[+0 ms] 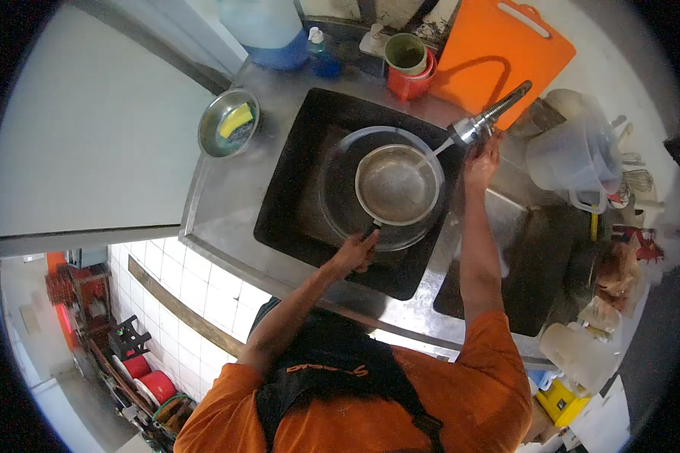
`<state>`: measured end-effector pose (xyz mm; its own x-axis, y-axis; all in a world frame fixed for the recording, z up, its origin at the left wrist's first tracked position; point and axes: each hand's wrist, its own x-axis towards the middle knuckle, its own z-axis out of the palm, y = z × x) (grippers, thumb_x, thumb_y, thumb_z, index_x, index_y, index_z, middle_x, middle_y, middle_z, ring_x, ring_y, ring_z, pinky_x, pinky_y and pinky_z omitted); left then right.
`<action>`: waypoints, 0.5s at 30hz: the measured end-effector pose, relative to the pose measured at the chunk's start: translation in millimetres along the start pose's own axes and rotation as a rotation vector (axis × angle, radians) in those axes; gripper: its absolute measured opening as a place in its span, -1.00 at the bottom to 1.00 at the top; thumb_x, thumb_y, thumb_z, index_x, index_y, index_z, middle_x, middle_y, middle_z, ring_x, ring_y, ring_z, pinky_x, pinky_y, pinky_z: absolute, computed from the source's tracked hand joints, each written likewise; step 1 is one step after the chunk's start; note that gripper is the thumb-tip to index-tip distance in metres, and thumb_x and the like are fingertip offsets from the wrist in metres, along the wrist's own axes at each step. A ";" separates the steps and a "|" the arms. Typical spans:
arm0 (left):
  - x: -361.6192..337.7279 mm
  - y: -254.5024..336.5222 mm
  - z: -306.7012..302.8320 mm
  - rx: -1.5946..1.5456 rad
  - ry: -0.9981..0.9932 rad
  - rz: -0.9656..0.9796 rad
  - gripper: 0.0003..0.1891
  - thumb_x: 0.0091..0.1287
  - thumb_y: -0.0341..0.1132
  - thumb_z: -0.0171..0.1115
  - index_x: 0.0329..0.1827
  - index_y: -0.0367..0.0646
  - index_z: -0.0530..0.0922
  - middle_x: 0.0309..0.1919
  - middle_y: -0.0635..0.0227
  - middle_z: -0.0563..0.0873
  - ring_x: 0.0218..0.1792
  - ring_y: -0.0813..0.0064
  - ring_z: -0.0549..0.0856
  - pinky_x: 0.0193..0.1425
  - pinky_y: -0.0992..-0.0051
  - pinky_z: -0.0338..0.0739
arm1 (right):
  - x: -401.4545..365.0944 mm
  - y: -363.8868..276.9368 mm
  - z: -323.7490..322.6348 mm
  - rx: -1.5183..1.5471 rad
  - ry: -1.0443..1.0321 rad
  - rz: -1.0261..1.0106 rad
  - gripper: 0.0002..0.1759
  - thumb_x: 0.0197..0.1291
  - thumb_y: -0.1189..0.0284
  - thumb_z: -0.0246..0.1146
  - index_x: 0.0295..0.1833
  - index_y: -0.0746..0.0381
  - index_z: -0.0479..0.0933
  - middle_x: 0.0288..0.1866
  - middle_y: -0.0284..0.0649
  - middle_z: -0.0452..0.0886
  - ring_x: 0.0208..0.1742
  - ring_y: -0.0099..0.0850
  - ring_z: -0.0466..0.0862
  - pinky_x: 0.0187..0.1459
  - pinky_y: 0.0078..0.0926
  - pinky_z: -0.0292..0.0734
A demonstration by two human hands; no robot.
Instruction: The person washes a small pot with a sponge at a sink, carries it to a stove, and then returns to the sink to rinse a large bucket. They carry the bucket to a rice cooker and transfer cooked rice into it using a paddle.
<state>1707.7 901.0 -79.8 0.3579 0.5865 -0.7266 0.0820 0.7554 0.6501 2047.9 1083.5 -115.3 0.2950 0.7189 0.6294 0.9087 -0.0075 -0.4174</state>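
Orange lettering point(329, 369) is borne on the chest of a black apron point(317, 389) worn at a kitchen sink point(291, 177), where it is shown upside down from above. The line is opened by a larger, curling initial, by which an S is suggested, and is followed by a run of smaller characters. The full word is blurred and cannot be made out with certainty; no other text can be read.

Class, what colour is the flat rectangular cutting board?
The flat rectangular cutting board is bright orange, best seen in the head view.
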 end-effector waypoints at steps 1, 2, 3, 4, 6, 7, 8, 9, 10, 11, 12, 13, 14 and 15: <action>-1.6 1.1 -2.0 -0.002 0.005 0.005 -0.53 0.53 0.17 0.09 -0.38 -0.03 0.45 -0.66 0.52 0.42 -0.67 0.61 0.39 -0.64 0.47 0.20 | -0.8 1.0 0.7 -0.009 0.008 -0.007 -0.14 0.19 0.56 0.27 0.60 0.31 0.11 0.55 0.33 0.19 0.43 0.24 0.42 0.33 0.02 0.45; -4.0 2.1 -4.8 -0.020 -0.023 0.008 -0.54 0.54 0.16 0.07 -0.36 -0.04 0.46 -0.66 0.53 0.41 -0.68 0.61 0.38 -0.65 0.47 0.20 | -0.8 1.9 1.6 -0.017 -0.002 -0.005 -0.15 0.20 0.56 0.25 0.61 0.30 0.10 0.54 0.33 0.20 0.42 0.24 0.42 0.34 -0.02 0.46; -6.5 2.4 -7.6 -0.038 -0.050 0.010 -0.54 0.55 0.15 0.06 -0.35 -0.04 0.46 -0.66 0.53 0.41 -0.69 0.62 0.37 -0.65 0.47 0.19 | -0.7 3.2 2.4 -0.011 -0.001 -0.007 -0.15 0.20 0.56 0.25 0.61 0.30 0.10 0.54 0.33 0.20 0.42 0.24 0.42 0.34 -0.02 0.46; -13.0 7.5 -8.9 -0.039 -0.046 0.014 -0.54 0.55 0.15 0.06 -0.35 -0.04 0.46 -0.66 0.53 0.41 -0.69 0.62 0.37 -0.65 0.47 0.19 | -0.4 5.9 4.3 0.016 -0.005 0.003 -0.16 0.21 0.55 0.24 0.61 0.29 0.10 0.54 0.30 0.22 0.42 0.23 0.42 0.34 -0.04 0.46; -34.2 22.0 -8.0 -0.038 -0.009 -0.019 -0.55 0.57 0.14 0.03 -0.30 -0.05 0.47 -0.65 0.53 0.41 -0.71 0.62 0.34 -0.66 0.46 0.19 | -0.6 6.0 5.7 -0.015 0.004 0.011 -0.19 0.24 0.55 0.20 0.61 0.26 0.11 0.54 0.24 0.27 0.41 0.20 0.45 0.30 -0.08 0.50; -41.8 23.4 -10.7 -0.043 -0.008 -0.016 -0.55 0.57 0.14 0.03 -0.30 -0.05 0.47 -0.65 0.53 0.41 -0.71 0.62 0.34 -0.66 0.46 0.19 | 0.1 3.4 4.7 -0.014 0.004 0.006 -0.19 0.24 0.55 0.20 0.61 0.26 0.11 0.54 0.24 0.27 0.41 0.20 0.45 0.30 -0.08 0.50; -51.8 22.2 -16.7 -0.060 0.003 -0.006 -0.56 0.57 0.14 0.03 -0.29 -0.04 0.48 -0.63 0.54 0.42 -0.71 0.62 0.34 -0.65 0.47 0.20 | -0.5 0.5 2.7 0.054 0.012 0.041 -0.29 0.29 0.45 0.22 0.53 0.33 0.22 0.47 0.25 0.35 0.37 0.18 0.49 0.32 -0.06 0.47; -62.8 22.1 -23.5 -0.079 0.015 0.005 -0.57 0.57 0.14 0.02 -0.27 -0.03 0.48 -0.61 0.54 0.43 -0.70 0.63 0.35 -0.64 0.48 0.21 | -0.7 -3.0 1.1 0.123 0.020 0.075 -0.36 0.34 0.35 0.23 0.46 0.40 0.33 0.41 0.25 0.44 0.32 0.16 0.54 0.34 -0.05 0.45; -77.7 25.6 -29.4 -0.088 0.019 0.011 -0.57 0.57 0.14 0.02 -0.27 -0.03 0.48 -0.61 0.54 0.43 -0.70 0.63 0.35 -0.64 0.48 0.21 | -3.6 3.2 4.8 0.127 0.017 0.065 -0.36 0.34 0.35 0.23 0.46 0.40 0.33 0.41 0.25 0.44 0.32 0.16 0.54 0.34 -0.05 0.45; -95.7 30.3 -36.0 -0.088 0.022 -0.006 -0.56 0.57 0.15 0.01 -0.26 -0.04 0.48 -0.58 0.56 0.43 -0.67 0.64 0.35 -0.62 0.50 0.20 | -9.1 20.9 14.8 0.020 0.035 0.003 -0.31 0.31 0.42 0.21 0.53 0.30 0.25 0.43 0.21 0.42 0.30 0.16 0.56 0.25 -0.05 0.52; -112.5 32.0 -43.6 -0.092 0.032 -0.019 -0.56 0.57 0.16 0.01 -0.25 -0.04 0.49 -0.56 0.57 0.42 -0.65 0.66 0.35 -0.60 0.52 0.20 | -8.4 30.6 22.5 -0.080 0.055 -0.062 -0.23 0.28 0.50 0.20 0.60 0.19 0.16 0.45 0.17 0.41 0.27 0.16 0.58 0.15 -0.05 0.58; -128.6 29.2 -50.9 -0.113 0.052 -0.006 -0.56 0.57 0.16 0.01 -0.25 -0.04 0.49 -0.56 0.57 0.42 -0.65 0.66 0.35 -0.60 0.52 0.20 | -11.2 29.5 18.0 0.010 -0.160 0.214 -0.25 0.31 0.43 0.21 0.59 0.19 0.17 0.40 0.16 0.47 0.21 0.17 0.61 0.15 -0.04 0.57; -145.5 24.1 -58.5 -0.132 0.078 -0.016 -0.56 0.59 0.15 -0.02 -0.24 -0.05 0.46 -0.57 0.59 0.35 -0.64 0.69 0.29 -0.59 0.53 0.16 | -12.2 29.1 15.5 -0.053 -0.161 0.193 -0.25 0.31 0.36 0.22 0.59 0.20 0.17 0.35 0.16 0.52 0.19 0.20 0.62 0.16 -0.02 0.55; -161.7 16.8 -68.1 -0.155 0.110 -0.021 -0.56 0.60 0.14 -0.04 -0.23 -0.05 0.43 -0.58 0.62 0.27 -0.62 0.72 0.23 -0.58 0.55 0.11 | -9.7 13.5 4.2 0.006 -0.132 0.106 -0.25 0.35 0.30 0.20 0.59 0.22 0.15 0.41 0.17 0.46 0.25 0.21 0.57 0.20 0.00 0.51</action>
<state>1587.8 838.7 33.5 0.2535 0.5919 -0.7651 -0.0591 0.7990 0.5985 2056.1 1079.3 -129.8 0.3475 0.7996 0.4898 0.8727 -0.0848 -0.4808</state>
